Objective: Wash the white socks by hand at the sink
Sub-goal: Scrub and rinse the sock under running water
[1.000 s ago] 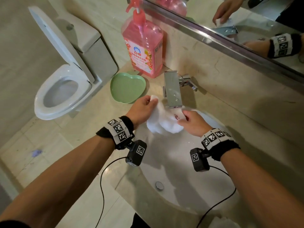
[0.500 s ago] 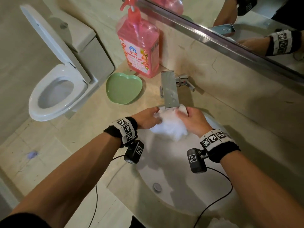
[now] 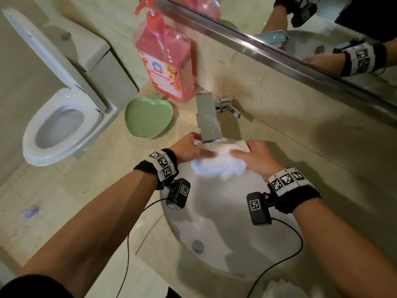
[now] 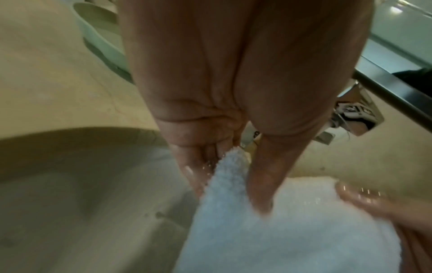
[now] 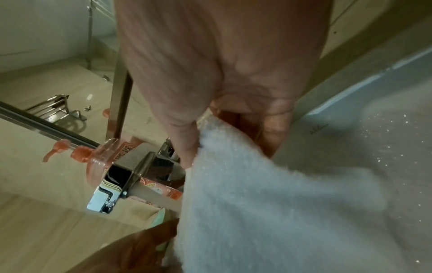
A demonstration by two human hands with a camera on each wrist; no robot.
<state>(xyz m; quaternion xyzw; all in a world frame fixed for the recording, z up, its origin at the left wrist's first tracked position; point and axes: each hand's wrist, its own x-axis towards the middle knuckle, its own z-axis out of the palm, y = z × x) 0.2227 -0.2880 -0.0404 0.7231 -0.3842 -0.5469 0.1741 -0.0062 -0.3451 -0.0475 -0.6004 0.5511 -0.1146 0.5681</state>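
Observation:
A fluffy white sock (image 3: 217, 164) (image 4: 292, 230) (image 5: 268, 203) hangs bunched between both hands over the back of the white sink basin (image 3: 219, 220), just under the square chrome faucet (image 3: 207, 117). My left hand (image 3: 191, 147) (image 4: 224, 166) pinches the sock's left end between thumb and fingers. My right hand (image 3: 253, 155) (image 5: 224, 140) grips its right end, fingers curled into the cloth. Water droplets speckle the basin wall in the right wrist view. Whether water runs from the faucet is unclear.
A pink pump bottle of detergent (image 3: 165, 61) stands left of the faucet, with a green heart-shaped dish (image 3: 148, 117) in front of it. A toilet (image 3: 60, 117) sits left of the counter. A mirror (image 3: 300, 29) runs along the back wall. More white cloth (image 3: 285, 289) lies at the basin's front rim.
Both hands moved back and down under the faucet and drew closer, bunching the sock, which a second ago was spread wider between them.

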